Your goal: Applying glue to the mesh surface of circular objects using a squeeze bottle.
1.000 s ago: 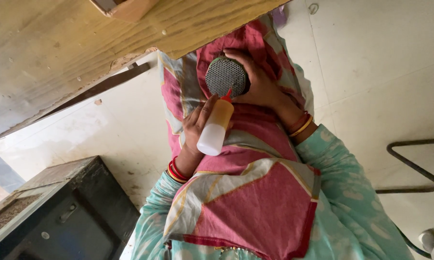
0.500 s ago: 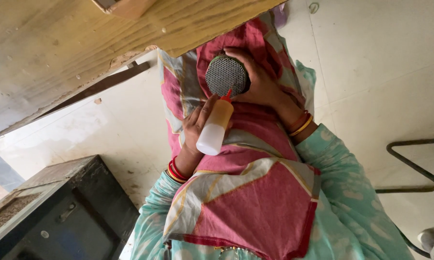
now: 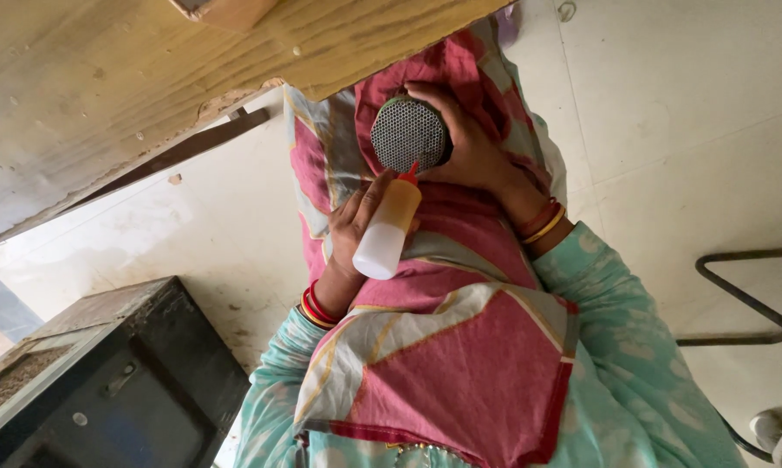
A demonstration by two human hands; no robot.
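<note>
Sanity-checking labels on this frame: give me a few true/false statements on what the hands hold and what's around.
1. The left hand holds a squeeze bottle with a red tip. True.
2. The right hand grips a round mesh-faced object. True.
3. The bottle's tip points away from the mesh. False: it sits at the mesh's lower edge.
4. The dark box rests on the person's lap. False: it stands on the floor, lower left.

above: wooden tabletop [image 3: 148,78] — blocks | right: bare floor [image 3: 686,113] — open
</note>
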